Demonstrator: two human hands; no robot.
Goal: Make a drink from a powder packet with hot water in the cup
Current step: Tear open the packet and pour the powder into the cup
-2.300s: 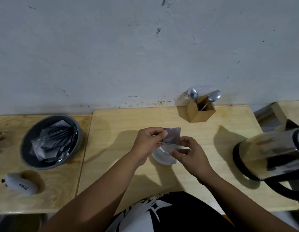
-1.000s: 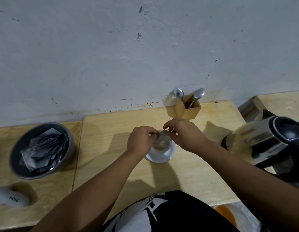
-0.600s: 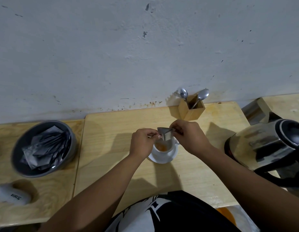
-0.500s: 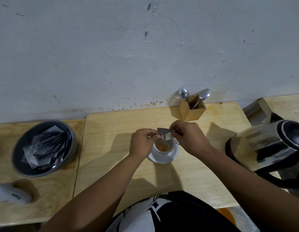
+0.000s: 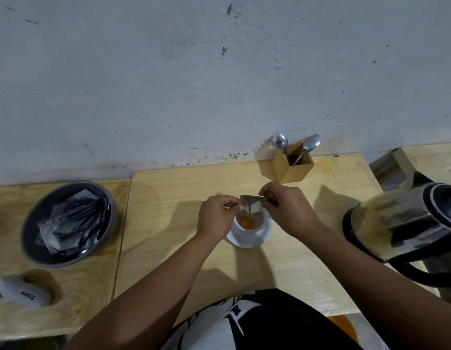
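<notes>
Both hands are up over the white cup (image 5: 248,229), each pinching one top corner of a silver powder packet (image 5: 252,205): the left hand (image 5: 216,215) grips the left corner between thumb and fingertips, the right hand (image 5: 287,210) grips the right corner the same way, so the packet hangs point-down right above the cup's mouth. Orange powder (image 5: 245,221) lies at the bottom of the cup, which sits on a white saucer (image 5: 247,242) in the middle of the pale wooden table (image 5: 168,223). There is bare tabletop on the left of the saucer as far as the seam with the next board, and more bare wood behind it, up to the wall. On the right the steel kettle (image 5: 406,223) crowds close to the right forearm, near the table's right edge. A wooden cutlery holder (image 5: 292,166) with spoons stands against the wall at the back. On the left board sits a grey bowl (image 5: 35,251) full of silver packets, and in front of it, near the front edge, a small white object (image 5: 20,293) with dark lettering I cannot read clearly.
</notes>
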